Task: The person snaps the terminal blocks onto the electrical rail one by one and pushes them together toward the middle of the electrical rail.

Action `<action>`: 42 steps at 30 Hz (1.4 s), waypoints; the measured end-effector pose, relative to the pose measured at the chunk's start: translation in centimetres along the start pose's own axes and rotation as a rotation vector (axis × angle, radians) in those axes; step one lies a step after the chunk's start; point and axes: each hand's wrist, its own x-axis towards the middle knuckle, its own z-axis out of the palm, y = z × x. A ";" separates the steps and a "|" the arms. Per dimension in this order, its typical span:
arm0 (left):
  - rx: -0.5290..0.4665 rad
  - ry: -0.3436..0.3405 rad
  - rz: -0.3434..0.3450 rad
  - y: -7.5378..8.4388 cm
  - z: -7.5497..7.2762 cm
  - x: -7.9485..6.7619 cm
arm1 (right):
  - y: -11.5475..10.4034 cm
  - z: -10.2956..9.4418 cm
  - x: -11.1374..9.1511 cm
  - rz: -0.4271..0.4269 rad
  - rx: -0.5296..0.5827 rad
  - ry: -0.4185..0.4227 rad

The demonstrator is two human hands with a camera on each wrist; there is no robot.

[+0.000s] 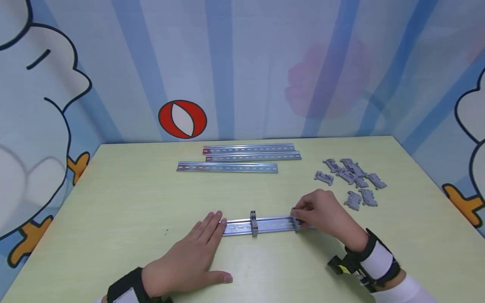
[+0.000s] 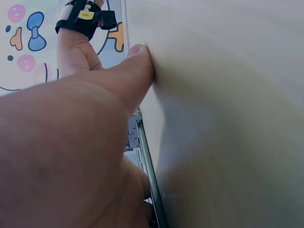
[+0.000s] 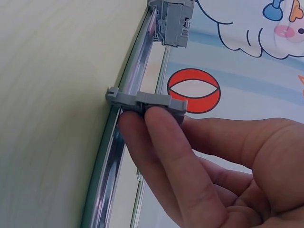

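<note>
While the left hand (image 1: 189, 256) lies flat at the 8 o'clock side of the working rail (image 1: 273, 224), its straight fingers clench nothing; they rest over the rail's 9 o'clock end, probably so that the metal cannot slide or tip under pressure from the other side. Toward the 3 o'clock end, the right hand (image 1: 327, 216) grasps a thin grey clip (image 3: 152, 99) between thumb and fingers, held crosswise to the rail, likely because its feet must straddle both edges; whether it has latched I cannot tell. Between the hands, a grey block (image 1: 254, 224) stands upright across the same rail, leaving a bare stretch before the clip. The rail itself runs from 9 to 3 o'clock on the counter (image 1: 113, 189), an arrangement that seems to let both hands meet it comfortably. Three spare rails (image 1: 227, 167) lie roughly parallel toward 11 o'clock, well apart from the work, while loose grey pieces (image 1: 353, 200) are scattered at 2 o'clock, presumably to suit the right hand's reach.
</note>
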 end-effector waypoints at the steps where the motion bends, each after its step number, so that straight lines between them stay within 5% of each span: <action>1: -0.001 -0.003 -0.001 0.0 -0.1 0.0 | -0.1 0.1 0.0 0.000 0.003 0.000; 9: -0.010 -0.020 -0.016 0.0 -0.2 -0.1 | -0.7 0.5 0.3 0.007 -0.013 0.001; 23: -0.001 0.048 0.007 0.2 -0.5 -0.4 | -1.4 0.8 0.5 -0.002 0.040 -0.010; 42: 0.003 -0.003 -0.012 0.0 -0.1 0.0 | -2.6 2.3 1.0 -0.008 0.110 -0.035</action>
